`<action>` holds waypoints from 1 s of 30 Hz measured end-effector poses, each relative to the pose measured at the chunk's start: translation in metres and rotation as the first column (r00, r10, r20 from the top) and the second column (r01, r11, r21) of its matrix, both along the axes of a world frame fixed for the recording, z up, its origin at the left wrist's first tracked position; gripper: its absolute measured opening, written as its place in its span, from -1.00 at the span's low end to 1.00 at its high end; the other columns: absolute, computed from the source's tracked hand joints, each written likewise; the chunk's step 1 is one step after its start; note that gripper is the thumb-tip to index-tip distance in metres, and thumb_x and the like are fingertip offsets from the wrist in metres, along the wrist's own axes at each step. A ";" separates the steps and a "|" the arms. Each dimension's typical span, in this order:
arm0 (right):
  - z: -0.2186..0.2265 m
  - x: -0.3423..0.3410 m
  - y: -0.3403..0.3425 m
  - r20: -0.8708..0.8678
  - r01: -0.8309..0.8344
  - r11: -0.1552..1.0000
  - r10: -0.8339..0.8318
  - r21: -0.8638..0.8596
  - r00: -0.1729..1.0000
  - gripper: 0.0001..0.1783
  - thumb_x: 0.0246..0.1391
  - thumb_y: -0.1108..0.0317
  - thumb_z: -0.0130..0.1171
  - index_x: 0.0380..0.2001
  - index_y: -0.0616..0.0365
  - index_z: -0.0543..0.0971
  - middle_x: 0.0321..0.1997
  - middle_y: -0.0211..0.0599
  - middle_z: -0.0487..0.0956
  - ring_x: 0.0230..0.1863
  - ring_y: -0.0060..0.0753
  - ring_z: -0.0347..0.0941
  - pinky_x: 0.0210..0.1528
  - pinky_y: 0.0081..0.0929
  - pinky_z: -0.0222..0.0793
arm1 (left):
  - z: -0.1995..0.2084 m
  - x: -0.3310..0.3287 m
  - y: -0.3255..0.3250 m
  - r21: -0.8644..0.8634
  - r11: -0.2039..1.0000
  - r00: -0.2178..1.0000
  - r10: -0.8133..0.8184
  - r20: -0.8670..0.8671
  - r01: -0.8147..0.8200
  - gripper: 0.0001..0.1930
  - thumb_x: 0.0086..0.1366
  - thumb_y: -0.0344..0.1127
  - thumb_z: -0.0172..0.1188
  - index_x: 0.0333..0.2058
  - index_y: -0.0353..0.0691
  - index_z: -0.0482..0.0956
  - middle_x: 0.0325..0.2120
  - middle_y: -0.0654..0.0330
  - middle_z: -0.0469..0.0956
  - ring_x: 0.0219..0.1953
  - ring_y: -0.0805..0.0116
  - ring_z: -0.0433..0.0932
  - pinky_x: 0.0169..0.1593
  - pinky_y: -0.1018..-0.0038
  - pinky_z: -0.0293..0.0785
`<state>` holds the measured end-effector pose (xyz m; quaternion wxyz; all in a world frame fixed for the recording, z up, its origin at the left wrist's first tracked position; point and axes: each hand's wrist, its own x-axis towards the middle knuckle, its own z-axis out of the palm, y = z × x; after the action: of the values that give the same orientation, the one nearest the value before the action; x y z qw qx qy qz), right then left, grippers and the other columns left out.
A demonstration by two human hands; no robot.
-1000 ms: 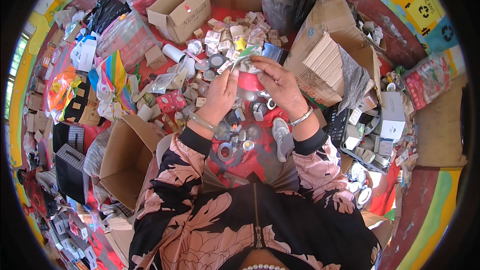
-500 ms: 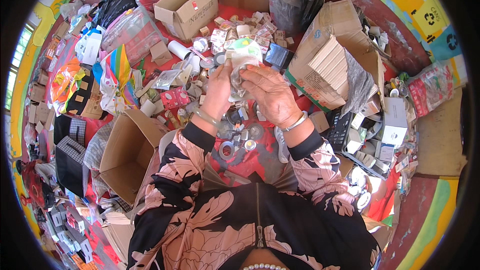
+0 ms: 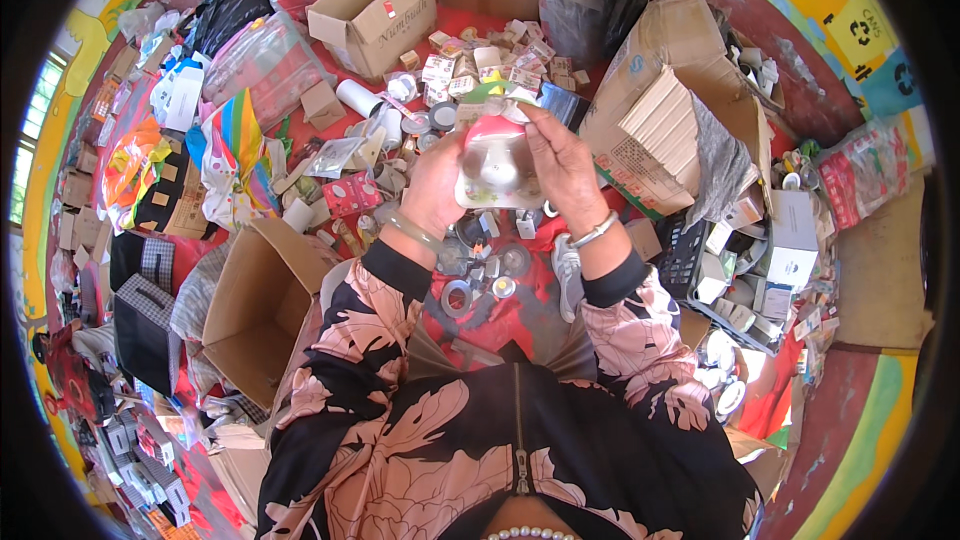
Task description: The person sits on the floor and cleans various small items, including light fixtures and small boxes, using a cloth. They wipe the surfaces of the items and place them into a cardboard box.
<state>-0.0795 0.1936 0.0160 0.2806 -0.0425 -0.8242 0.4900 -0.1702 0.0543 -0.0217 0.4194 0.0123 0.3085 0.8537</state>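
Note:
Between my hands, in front of my chest, is a clear plastic package (image 3: 497,162) with a red upper part and a pale, rounded shape showing in its middle. My left hand (image 3: 437,185) grips its left side, the fingers partly hidden behind it. On the other side, my right hand (image 3: 562,162) pinches the upper right edge between thumb and fingers. Just behind the package, a bit of green and yellow packaging (image 3: 496,90) shows. Below my hands, several round lids and rings (image 3: 457,297) lie on the red floor covering.
An open cardboard box (image 3: 262,315) stands at my left, another (image 3: 375,25) at the far side. A large torn carton (image 3: 650,125) is on the right, beside a black crate (image 3: 683,255) of small boxes. Small cartons (image 3: 500,68) and a dark plastic bag (image 3: 590,0) lie ahead.
My hands have moved apart. The crumpled, translucent bundle between them has given way to the wider view of the clear package. My right hand has shifted to its upper right edge.

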 end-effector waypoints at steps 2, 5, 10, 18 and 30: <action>-0.011 -0.004 -0.001 -0.042 0.062 0.998 -0.061 0.023 0.997 -0.75 0.14 0.42 0.00 -0.10 0.19 0.46 -0.27 -0.24 0.56 -0.23 -0.49 0.46 -0.17 -0.61 0.33 | 0.005 0.002 0.001 -0.011 1.000 1.000 0.021 0.014 -0.021 -0.72 0.31 -0.31 -0.15 -0.15 -0.40 0.39 -0.26 0.08 0.49 -0.26 0.29 0.52 -0.17 0.35 0.48; -0.014 -0.002 -0.006 -0.011 0.154 0.982 -0.154 0.107 0.988 -0.78 0.10 0.44 0.02 -0.15 0.20 0.47 -0.39 -0.17 0.56 -0.39 -0.33 0.50 -0.31 -0.54 0.37 | 0.000 0.001 0.002 0.001 0.998 0.996 0.070 0.057 -0.070 -0.70 0.33 -0.29 -0.19 -0.13 -0.39 0.39 -0.25 0.08 0.49 -0.24 0.27 0.52 -0.15 0.33 0.48; -0.007 0.003 -0.018 -0.067 0.206 0.956 -0.196 0.208 0.978 -0.76 0.00 0.50 0.04 -0.20 0.19 0.50 -0.38 -0.04 0.54 -0.36 -0.05 0.50 -0.32 -0.33 0.40 | 0.005 0.002 0.002 -0.023 0.986 0.982 0.169 0.081 -0.168 -0.69 0.34 -0.29 -0.21 -0.08 -0.35 0.37 -0.20 0.08 0.48 -0.19 0.22 0.51 -0.10 0.29 0.46; -0.009 0.003 -0.037 -0.126 0.205 0.905 -0.170 0.373 0.977 -0.68 -0.09 0.51 0.05 -0.18 0.23 0.50 -0.04 0.12 0.43 -0.13 0.03 0.45 -0.13 -0.28 0.40 | -0.004 0.013 0.015 -0.238 0.830 0.851 0.430 -0.302 -0.504 -0.71 0.38 -0.22 -0.19 -0.21 -0.32 0.42 -0.41 0.22 0.47 -0.44 0.49 0.45 -0.41 0.56 0.40; -0.031 -0.002 -0.060 -0.001 -0.057 0.623 0.093 0.780 0.996 -0.61 -0.24 0.46 0.01 -0.22 0.35 0.48 -0.07 -0.08 0.45 0.05 -0.15 0.34 0.09 -0.31 0.18 | -0.021 -0.001 0.003 -0.159 0.928 0.938 0.346 0.029 -0.337 -0.72 0.34 -0.25 -0.15 -0.13 -0.27 0.43 -0.25 0.16 0.51 -0.23 0.35 0.49 -0.11 0.45 0.42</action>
<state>-0.0813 0.1336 -0.0151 0.2678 0.1276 -0.9500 0.0978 -0.1707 0.0576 -0.0426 0.2725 -0.0976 0.3581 0.8877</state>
